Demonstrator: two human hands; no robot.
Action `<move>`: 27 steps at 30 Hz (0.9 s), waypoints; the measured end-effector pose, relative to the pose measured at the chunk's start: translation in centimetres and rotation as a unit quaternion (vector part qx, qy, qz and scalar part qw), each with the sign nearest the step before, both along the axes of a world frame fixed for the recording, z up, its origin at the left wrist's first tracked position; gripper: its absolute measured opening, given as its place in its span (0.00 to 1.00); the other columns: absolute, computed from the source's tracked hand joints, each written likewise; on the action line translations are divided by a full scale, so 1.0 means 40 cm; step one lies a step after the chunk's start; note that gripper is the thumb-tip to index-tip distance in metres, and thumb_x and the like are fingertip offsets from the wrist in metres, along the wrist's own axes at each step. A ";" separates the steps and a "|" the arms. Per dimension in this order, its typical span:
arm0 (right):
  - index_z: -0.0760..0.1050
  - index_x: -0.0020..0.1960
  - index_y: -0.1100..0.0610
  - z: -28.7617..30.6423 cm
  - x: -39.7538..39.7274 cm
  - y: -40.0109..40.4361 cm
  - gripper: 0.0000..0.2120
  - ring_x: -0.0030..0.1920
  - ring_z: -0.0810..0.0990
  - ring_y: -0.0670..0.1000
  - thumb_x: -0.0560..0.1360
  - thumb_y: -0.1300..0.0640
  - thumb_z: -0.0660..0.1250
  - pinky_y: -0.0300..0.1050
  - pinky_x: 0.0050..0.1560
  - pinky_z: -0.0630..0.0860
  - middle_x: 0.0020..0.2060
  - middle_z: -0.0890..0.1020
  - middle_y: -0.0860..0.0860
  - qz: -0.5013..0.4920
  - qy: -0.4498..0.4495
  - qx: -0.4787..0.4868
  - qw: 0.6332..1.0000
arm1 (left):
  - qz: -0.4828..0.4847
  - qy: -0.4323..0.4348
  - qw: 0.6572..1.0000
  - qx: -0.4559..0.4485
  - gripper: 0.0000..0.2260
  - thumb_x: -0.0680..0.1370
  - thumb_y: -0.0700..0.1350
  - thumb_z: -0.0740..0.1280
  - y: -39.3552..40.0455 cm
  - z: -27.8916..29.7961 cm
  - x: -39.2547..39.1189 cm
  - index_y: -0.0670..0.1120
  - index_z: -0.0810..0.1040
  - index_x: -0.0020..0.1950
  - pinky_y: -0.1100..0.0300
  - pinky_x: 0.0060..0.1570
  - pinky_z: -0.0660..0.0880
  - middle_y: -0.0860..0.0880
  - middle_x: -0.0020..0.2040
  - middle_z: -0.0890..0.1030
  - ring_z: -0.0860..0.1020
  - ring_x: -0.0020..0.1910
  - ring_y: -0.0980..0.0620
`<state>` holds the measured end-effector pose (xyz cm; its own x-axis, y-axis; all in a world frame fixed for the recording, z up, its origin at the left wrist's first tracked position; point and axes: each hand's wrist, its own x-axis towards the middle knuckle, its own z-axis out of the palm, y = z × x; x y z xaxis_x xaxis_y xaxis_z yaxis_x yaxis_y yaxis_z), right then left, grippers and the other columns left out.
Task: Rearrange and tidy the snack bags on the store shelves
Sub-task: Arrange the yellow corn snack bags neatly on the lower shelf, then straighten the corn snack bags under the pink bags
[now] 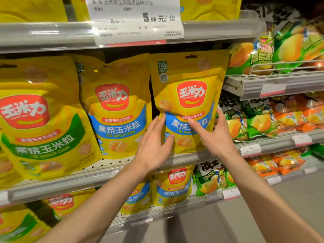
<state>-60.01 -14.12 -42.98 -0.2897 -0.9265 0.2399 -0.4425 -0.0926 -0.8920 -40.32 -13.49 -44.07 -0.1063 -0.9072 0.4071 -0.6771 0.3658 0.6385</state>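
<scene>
**Inspector:** Middle shelf (57, 183), right end. One yellow corn bag with a blue band (188, 95) stands upright at the shelf front, just beside a second blue-band bag (115, 109) on its left.

**Clerk:** And the hands?

**Inspector:** The left hand (154, 148) lies against the bag's lower left face, fingers nearly straight and spread, thumb on the front. The right hand (213, 132) brackets the lower right edge, forefinger laid across the blue band, the other fingers at the bag's side. Both touch it; neither is curled tight round it.

**Clerk:** Contents of the bag?

**Inspector:** Sealed; the print shows corn kernels. What is inside cannot be seen.

**Clerk:** Neighbouring stock?

**Inspector:** A green-band bag (40, 120) stands further left. More yellow bags fill the shelf below (172, 186). A wire-fronted rack (273, 79) to the right holds green chip bags (252, 55). A price label (136, 20) hangs from the shelf edge above.
</scene>
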 end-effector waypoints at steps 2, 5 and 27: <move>0.49 0.84 0.47 0.000 0.000 0.003 0.62 0.79 0.64 0.52 0.60 0.22 0.71 0.61 0.77 0.66 0.79 0.65 0.49 0.002 0.004 0.010 1.000 | -0.008 0.011 1.000 -0.006 0.31 0.83 0.53 0.65 0.000 -0.003 0.009 0.53 0.56 0.84 0.45 0.75 0.67 0.54 0.83 0.59 0.58 0.81 0.55; 0.50 0.83 0.45 -0.005 0.000 0.018 0.58 0.79 0.64 0.51 0.64 0.24 0.71 0.60 0.77 0.66 0.78 0.66 0.48 0.003 0.008 0.014 1.000 | -0.014 0.029 0.999 -0.020 0.30 0.82 0.53 0.66 0.009 -0.014 0.028 0.53 0.59 0.82 0.44 0.71 0.71 0.54 0.80 0.64 0.65 0.77 0.55; 0.72 0.72 0.56 0.450 0.155 0.619 0.24 0.62 0.78 0.50 0.79 0.52 0.72 0.45 0.64 0.72 0.60 0.78 0.51 -0.033 -0.110 0.356 0.927 | 0.025 0.102 0.920 0.377 0.14 0.81 0.42 0.70 0.523 0.510 0.159 0.55 0.77 0.65 0.61 0.53 0.79 0.51 0.58 0.83 0.83 0.50 0.56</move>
<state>-53.82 10.63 -24.97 -0.3212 -0.8052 -0.4984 -0.2255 0.5762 -0.7856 -33.97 7.45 -23.66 -0.0476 -0.9419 -0.3325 -0.5197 -0.2609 0.8135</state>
